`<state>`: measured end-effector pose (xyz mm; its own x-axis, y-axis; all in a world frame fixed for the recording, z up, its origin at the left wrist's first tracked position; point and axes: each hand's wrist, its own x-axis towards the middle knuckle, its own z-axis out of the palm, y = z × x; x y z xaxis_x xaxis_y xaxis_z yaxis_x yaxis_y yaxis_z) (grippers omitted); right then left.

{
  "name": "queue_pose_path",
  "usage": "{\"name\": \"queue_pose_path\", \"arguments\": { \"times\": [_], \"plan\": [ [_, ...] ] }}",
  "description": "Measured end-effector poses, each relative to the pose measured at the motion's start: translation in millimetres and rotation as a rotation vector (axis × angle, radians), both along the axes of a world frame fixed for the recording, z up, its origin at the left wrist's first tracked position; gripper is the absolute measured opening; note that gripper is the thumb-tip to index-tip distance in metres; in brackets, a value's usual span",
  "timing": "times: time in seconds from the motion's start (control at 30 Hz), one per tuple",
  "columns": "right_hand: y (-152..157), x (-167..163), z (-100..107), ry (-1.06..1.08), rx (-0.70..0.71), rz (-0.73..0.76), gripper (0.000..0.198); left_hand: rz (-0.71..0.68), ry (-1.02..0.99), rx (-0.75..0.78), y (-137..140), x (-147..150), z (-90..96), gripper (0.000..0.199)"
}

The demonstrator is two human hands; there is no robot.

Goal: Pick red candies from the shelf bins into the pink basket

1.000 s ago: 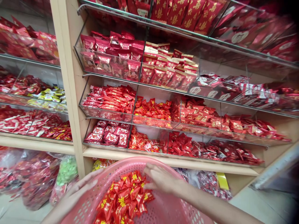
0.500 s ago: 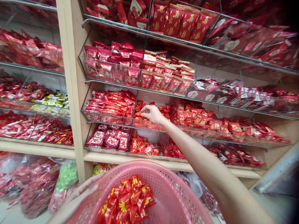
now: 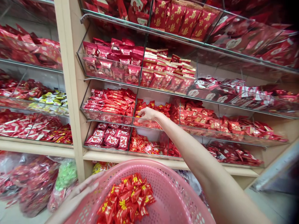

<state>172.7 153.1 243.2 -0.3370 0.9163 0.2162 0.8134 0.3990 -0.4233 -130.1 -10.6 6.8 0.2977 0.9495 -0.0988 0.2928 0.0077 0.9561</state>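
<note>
"That tall, pale wooden rack (image 3: 68,90) runs from nine o'clock round to three. I suppose the clear fronts on its shelves let everything show without tumbling out"

"And at six o'clock, the round, pink, perforated plastic basket (image 3: 177,199), set close below, perhaps to keep the reach short"

"Straight up from it, at twelve o'clock, is a boxy, clear-fronted bin (image 3: 149,125), plastic by the look of it"

"The right hand (image 3: 147,115) is dipped in there, fingers bent downward. Grasping something?"

"Can't tell; the fingertips are lost against the red"

"The left hand (image 3: 80,190) lies at the basket's ten o'clock, fingers stretched along the rim, probably steadying it. Whether it grips, I can't tell either"

"And the small, glossy, yellow-lettered red packets (image 3: 126,199)?"

"Heaped in the basket, toward ten o'clock; similar red-and-yellow packets (image 3: 164,107) lie in the bin"
</note>
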Motion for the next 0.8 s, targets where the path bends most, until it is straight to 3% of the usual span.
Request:
{"name": "queue_pose_path", "arguments": {
  "times": [0.17, 0.4, 0.8],
  "plan": [
    [-7.3, 0.7, -0.9, 0.072, -0.036, 0.022, 0.023, -0.020, 0.016, 0.007, -1.4, -1.2, -0.4, 0.060],
    [-6.3, 3.7, -0.8, 0.102, -0.152, 0.074, 0.028, 0.022, -0.027, -0.021, -3.7, 2.5, 4.6, 0.054],
    [-2.1, 6.9, -6.4, 0.101, -0.061, 0.073, 0.029, 0.014, -0.031, -0.039, -6.0, 2.2, 8.8, 0.052]
  ]
}}
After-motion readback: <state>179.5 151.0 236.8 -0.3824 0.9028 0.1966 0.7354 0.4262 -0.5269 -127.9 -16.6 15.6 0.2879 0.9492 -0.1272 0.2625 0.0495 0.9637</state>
